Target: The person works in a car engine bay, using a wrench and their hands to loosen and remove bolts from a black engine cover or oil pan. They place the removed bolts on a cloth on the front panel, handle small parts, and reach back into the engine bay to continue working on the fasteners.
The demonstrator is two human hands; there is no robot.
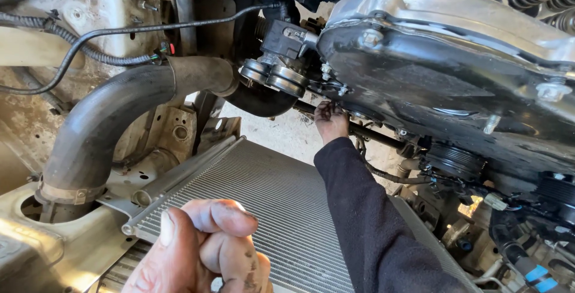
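The head view looks down into an engine bay. The right hand, in a dark sleeve, reaches down under the dark engine cover, its greasy fingers tucked beneath the edge, so what they grip cannot be told. The left hand rests curled and empty at the finned radiator, near the black rubber hose

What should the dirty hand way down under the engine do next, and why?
Probably feel along the dark rod just under the engine cover, because the right hand is already reaching up there with fingertips hidden behind the parts. The left hand is curled near the radiator, holding nothing I can see.
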